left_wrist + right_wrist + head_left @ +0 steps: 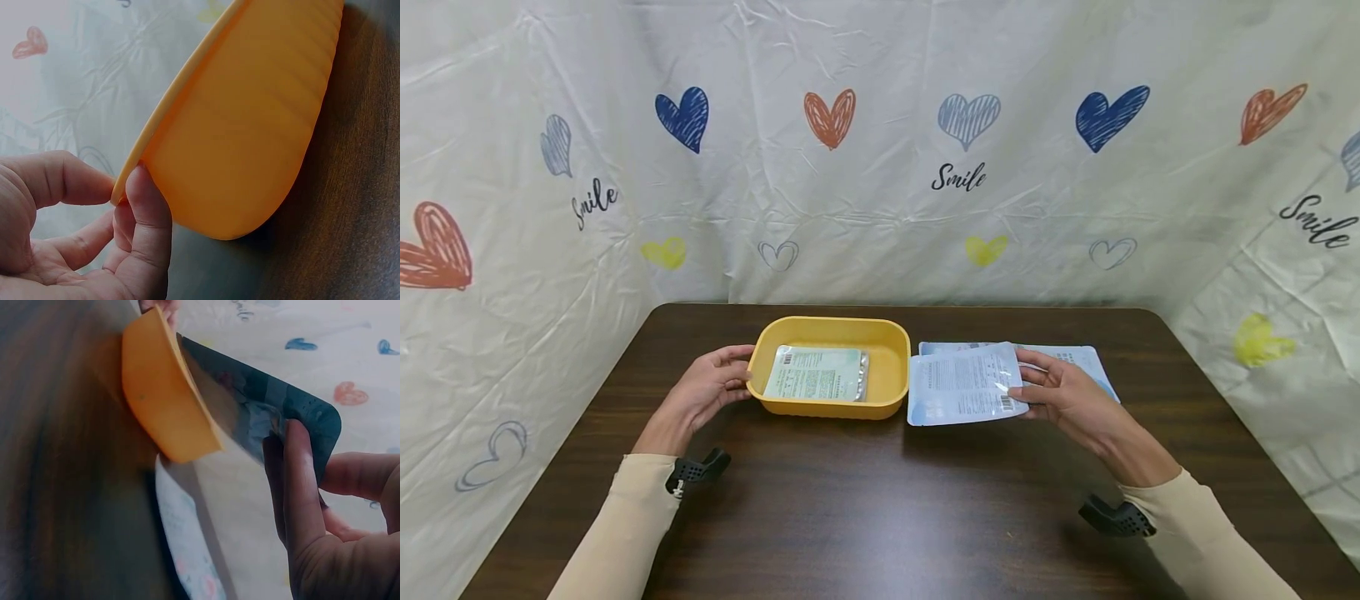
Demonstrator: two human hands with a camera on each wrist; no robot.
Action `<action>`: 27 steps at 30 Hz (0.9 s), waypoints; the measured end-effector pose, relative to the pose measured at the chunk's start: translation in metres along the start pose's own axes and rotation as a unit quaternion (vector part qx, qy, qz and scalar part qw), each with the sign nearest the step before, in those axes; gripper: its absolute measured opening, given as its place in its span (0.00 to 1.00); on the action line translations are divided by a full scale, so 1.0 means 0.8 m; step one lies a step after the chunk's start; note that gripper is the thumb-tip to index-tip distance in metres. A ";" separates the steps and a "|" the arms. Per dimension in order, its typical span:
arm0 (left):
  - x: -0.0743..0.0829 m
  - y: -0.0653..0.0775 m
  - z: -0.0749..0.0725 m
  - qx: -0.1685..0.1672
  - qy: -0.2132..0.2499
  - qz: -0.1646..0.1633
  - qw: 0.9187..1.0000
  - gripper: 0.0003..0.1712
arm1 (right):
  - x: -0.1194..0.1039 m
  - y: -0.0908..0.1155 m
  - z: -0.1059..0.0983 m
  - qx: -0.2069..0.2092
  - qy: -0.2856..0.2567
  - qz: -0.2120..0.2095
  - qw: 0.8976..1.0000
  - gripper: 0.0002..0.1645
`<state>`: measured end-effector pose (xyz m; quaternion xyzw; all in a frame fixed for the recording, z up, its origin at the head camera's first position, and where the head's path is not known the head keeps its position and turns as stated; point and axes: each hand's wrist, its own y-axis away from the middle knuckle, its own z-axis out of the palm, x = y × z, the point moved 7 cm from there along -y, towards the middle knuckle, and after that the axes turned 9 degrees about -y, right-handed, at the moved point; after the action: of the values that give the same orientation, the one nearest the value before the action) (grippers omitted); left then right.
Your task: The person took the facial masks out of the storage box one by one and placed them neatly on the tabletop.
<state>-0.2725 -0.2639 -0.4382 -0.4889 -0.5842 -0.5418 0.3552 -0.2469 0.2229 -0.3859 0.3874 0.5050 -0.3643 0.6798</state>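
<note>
A white cloth [880, 50] printed with hearts hangs behind the dark wood counter [865, 492]. Near the counter's far edge, left of its middle, sits a yellow tub [827, 409]; the left hand [711, 387] pinches the rim at its left end. Pale-blue packaging [1078, 358] lies toward the far right corner, its count unclear. Before it, the fingers of the right hand [1071, 404] pinch a light-blue packet [962, 385] by its right edge, raised just beside the tub. A smaller pale-green packet [816, 373] lies inside the tub.
</note>
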 end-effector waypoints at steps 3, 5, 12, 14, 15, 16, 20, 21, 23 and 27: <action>0.000 0.000 0.001 0.000 0.000 -0.001 1.000 0.32 | 0.009 0.008 -0.009 0.004 0.002 0.015 1.000 0.46; 0.000 0.000 0.001 0.000 -0.001 -0.001 1.000 0.32 | 0.016 0.013 -0.015 0.007 0.003 0.023 1.000 0.47; 0.001 0.002 0.001 0.002 -0.009 0.001 1.000 0.32 | 0.044 0.022 -0.024 0.002 -0.016 0.051 0.999 0.48; 0.001 0.002 0.000 0.003 -0.009 0.000 1.000 0.32 | 0.050 0.023 -0.024 -0.004 -0.016 0.057 0.998 0.48; 0.001 0.002 0.000 0.003 -0.009 0.000 1.000 0.32 | 0.053 0.023 -0.023 -0.008 -0.015 0.058 0.998 0.48; 0.001 0.002 0.000 0.003 -0.009 0.000 1.000 0.32 | 0.055 0.023 -0.023 -0.013 -0.012 0.059 0.998 0.48; 0.001 0.003 0.000 0.003 -0.010 -0.002 1.000 0.32 | 0.062 0.023 -0.024 -0.016 0.017 0.066 0.998 0.46; 0.001 0.003 0.000 0.003 -0.010 -0.002 1.000 0.32 | 0.063 0.023 -0.024 -0.016 0.027 0.069 0.997 0.45; 0.001 0.003 0.000 0.003 -0.010 -0.002 1.000 0.32 | 0.063 0.024 -0.025 -0.012 0.047 0.075 0.996 0.45; 0.002 0.003 0.000 0.003 -0.010 -0.001 1.000 0.32 | 0.060 0.026 -0.023 -0.011 0.091 0.084 0.992 0.44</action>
<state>-0.2703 -0.2636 -0.4359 -0.4932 -0.5896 -0.5352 0.3502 -0.2250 0.2435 -0.4328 0.4528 0.5343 -0.2636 0.6634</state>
